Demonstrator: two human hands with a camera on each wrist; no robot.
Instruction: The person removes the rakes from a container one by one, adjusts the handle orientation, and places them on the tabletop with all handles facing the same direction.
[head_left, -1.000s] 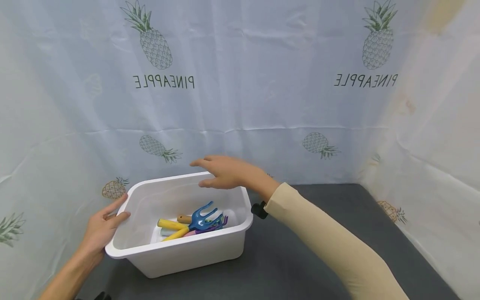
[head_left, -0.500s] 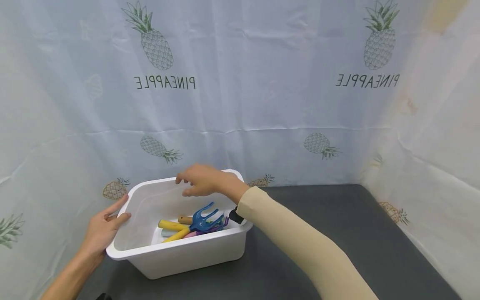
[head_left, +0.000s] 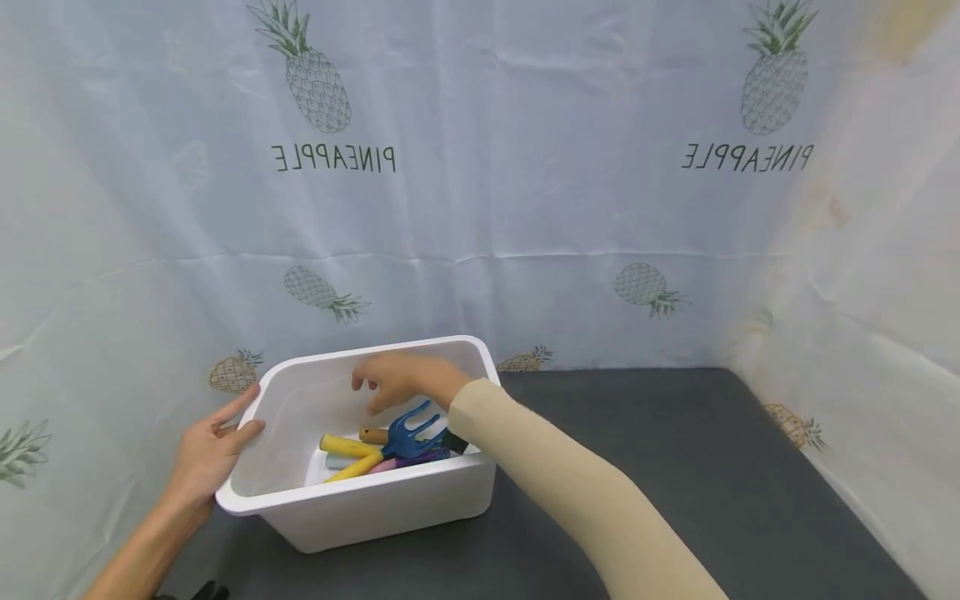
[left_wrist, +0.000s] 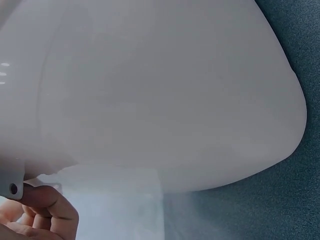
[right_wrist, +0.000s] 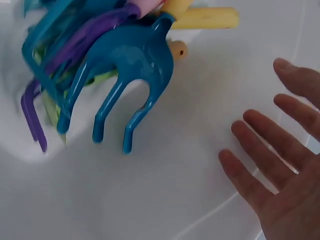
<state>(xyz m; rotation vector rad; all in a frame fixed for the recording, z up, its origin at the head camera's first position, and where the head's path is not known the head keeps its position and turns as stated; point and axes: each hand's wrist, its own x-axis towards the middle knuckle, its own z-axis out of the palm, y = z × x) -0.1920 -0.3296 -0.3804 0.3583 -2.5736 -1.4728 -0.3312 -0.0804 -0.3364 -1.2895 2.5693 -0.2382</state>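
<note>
A white plastic tub (head_left: 382,517) sits on a dark table, slightly turned. At its left end my left hand (head_left: 206,458) grips the rim, thumb on top; the left wrist view shows curled fingers (left_wrist: 62,215) at the rim. My right hand (head_left: 397,379) hovers inside the tub's upper part, fingers spread and touching no tool. Below it lies a blue three-pronged hand fork (right_wrist: 145,55) with a yellow handle, atop a pile. Under the fork are a purple tool (right_wrist: 90,32) with a pink handle, another yellow handle (head_left: 345,447) and a wooden handle (head_left: 372,435).
The dark tabletop (head_left: 637,467) stretches to the right of the tub. A pale curtain (head_left: 525,167) with pineapple prints hangs close behind it and along both sides. A pale blue handle (head_left: 339,461) is partly covered in the pile.
My right hand has moved left and down, from above the back rim into the tub over the tools. The left hand keeps its hold on the rim; the tub and tools stay put.
</note>
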